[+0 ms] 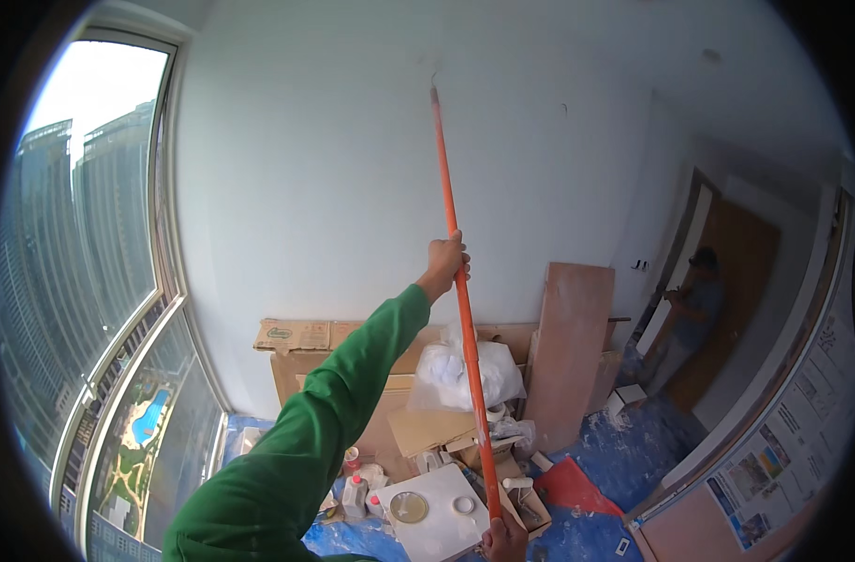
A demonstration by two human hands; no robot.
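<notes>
A long orange pole [467,328] slants up in front of the white wall [324,169]. Its upper end reaches high on the wall, where a thin dark, bent piece, perhaps a roller frame, shows; what is fixed there is too faint to tell. My left hand [446,260], at the end of a green sleeve, is wrapped round the pole about halfway up. Near the lower edge my right hand [505,539] grips the pole's bottom end. Below lies a white board [437,529] bearing a round lid [409,507] and a roll of tape [463,506].
Tall windows [90,244] line the left. Against the wall stand flattened cardboard [296,334], a white plastic bag [465,375] and a wooden panel [570,356]. Bottles [354,495] crowd the blue-sheeted floor [587,534]. Another person [694,304] stands by the doorway at right.
</notes>
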